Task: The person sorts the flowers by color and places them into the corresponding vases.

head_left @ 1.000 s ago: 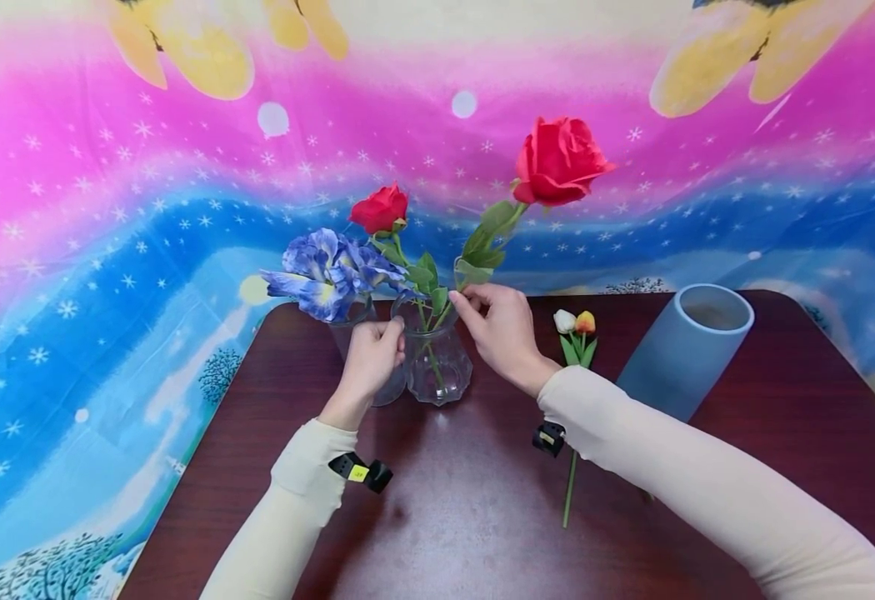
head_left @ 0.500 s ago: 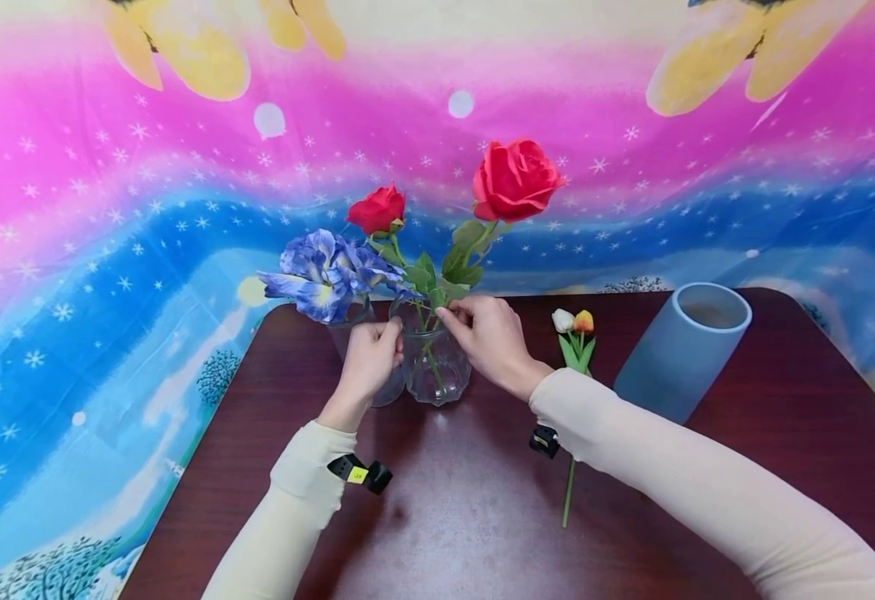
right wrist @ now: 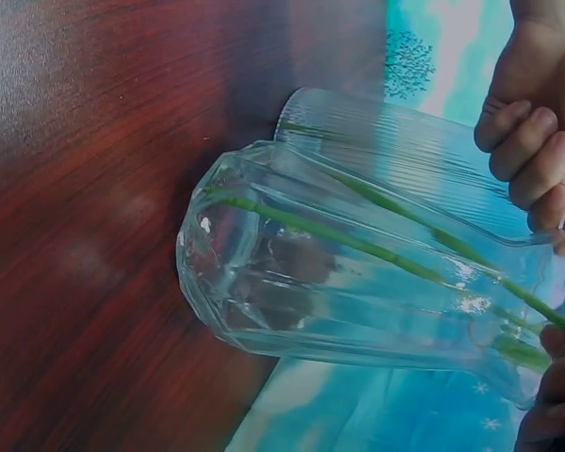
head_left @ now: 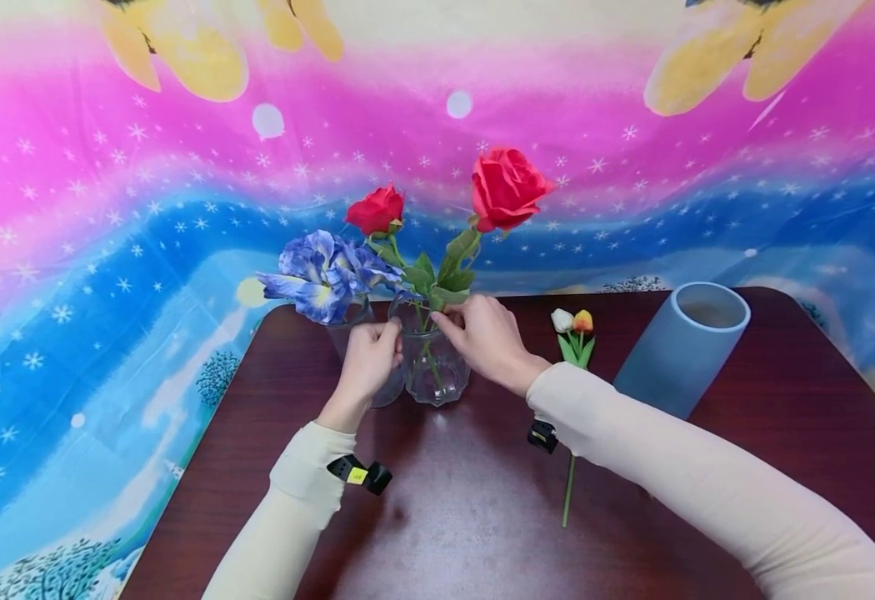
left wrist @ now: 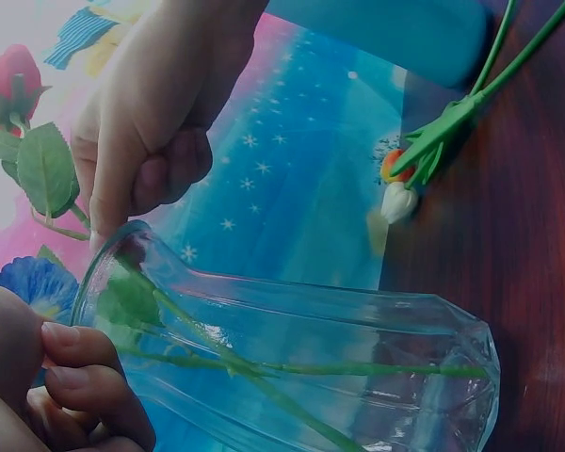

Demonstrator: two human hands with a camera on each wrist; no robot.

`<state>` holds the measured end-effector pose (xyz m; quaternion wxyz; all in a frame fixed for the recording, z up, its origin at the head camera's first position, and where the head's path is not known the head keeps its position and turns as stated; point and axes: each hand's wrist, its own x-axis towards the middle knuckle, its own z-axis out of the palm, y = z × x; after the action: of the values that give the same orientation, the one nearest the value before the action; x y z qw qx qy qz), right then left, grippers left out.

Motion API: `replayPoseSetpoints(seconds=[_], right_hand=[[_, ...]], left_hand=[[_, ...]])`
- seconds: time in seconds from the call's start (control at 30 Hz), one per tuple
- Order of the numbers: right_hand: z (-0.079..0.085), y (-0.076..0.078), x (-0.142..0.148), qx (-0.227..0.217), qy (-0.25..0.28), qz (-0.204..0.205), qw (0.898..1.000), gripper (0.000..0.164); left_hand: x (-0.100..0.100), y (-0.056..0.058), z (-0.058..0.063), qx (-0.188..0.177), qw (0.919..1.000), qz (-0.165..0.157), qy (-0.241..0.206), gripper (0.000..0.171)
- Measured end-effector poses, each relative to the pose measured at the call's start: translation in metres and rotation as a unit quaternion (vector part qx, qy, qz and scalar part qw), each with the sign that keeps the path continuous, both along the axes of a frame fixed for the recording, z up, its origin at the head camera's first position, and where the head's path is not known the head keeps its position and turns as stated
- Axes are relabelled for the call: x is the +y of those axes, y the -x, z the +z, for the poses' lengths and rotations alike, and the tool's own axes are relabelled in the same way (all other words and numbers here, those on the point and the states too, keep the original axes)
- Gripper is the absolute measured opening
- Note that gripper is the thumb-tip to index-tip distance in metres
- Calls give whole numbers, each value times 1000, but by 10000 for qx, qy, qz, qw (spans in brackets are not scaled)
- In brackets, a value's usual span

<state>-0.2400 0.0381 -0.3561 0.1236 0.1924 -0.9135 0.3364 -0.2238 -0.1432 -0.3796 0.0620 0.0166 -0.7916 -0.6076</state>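
My left hand (head_left: pixel 368 360) pinches the rim of a clear faceted glass vase (head_left: pixel 437 382) from its left side. My right hand (head_left: pixel 487 343) holds the stem of a large red rose (head_left: pixel 508 190) at the vase's mouth. A smaller red rose (head_left: pixel 377 208) stands in the same vase, tilted left. Through the glass in the right wrist view two green stems (right wrist: pixel 386 254) run down inside. Behind my left hand stands a ribbed glass vase (right wrist: pixel 386 146) with a blue-purple iris (head_left: pixel 325 275) at its top. My right fingertips partly hide the large rose's stem.
To the right, a stem of white and orange tulips (head_left: pixel 574 346) lies on the dark wooden table (head_left: pixel 445 533), partly under my right sleeve. Farther right stands a blue-grey cylindrical vase (head_left: pixel 677 358). A colourful printed cloth (head_left: pixel 407 117) hangs behind the table.
The large red rose has moved left and down with my right hand, and its stem reaches deeper into the glass vase. My left hand has stayed at the rim.
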Motion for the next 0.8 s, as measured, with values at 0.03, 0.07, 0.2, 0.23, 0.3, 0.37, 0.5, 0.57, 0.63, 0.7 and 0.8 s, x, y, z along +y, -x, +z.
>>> replayPoseSetpoints(seconds=[0.03, 0.07, 0.2, 0.23, 0.3, 0.37, 0.5, 0.57, 0.63, 0.7, 0.8], right_hand=[[1, 0, 0, -19, -42, 2, 10000, 27], [1, 1, 0, -45, -77, 2, 10000, 27], [4, 1, 0, -171, -149, 3, 9997, 25], [4, 1, 0, -208, -169, 2, 9996, 26], [5, 1, 1, -276, -182, 23, 9994, 26], [6, 1, 2, -319, -200, 53, 9993, 26], [8, 0, 3, -345, -147, 105, 9992, 24], [8, 0, 4, -361, -111, 87, 9993, 24], [9, -1, 5, -384, -85, 54, 9992, 26], [10, -1, 5, -412, -70, 24, 9991, 24], [10, -1, 5, -402, -86, 22, 9992, 21]], left_hand=[[0, 0, 0, -3, 10000, -1, -1, 52], [0, 0, 0, -4, 10000, -5, -4, 52], [0, -1, 0, -20, 10000, -14, 16, 52], [-1, -1, 0, -21, 10000, -14, 23, 52], [0, -1, 0, -14, 10000, -19, 32, 52], [0, -1, 1, -10, 10000, -19, 32, 51], [0, -1, 1, 17, 10000, -31, 71, 51], [-1, -1, 1, 34, 9999, -46, 96, 51], [-1, -1, 1, 37, 9999, -68, 117, 52], [-1, -1, 1, 41, 9999, -80, 116, 52], [-1, -1, 0, 18, 9999, -84, 109, 52]])
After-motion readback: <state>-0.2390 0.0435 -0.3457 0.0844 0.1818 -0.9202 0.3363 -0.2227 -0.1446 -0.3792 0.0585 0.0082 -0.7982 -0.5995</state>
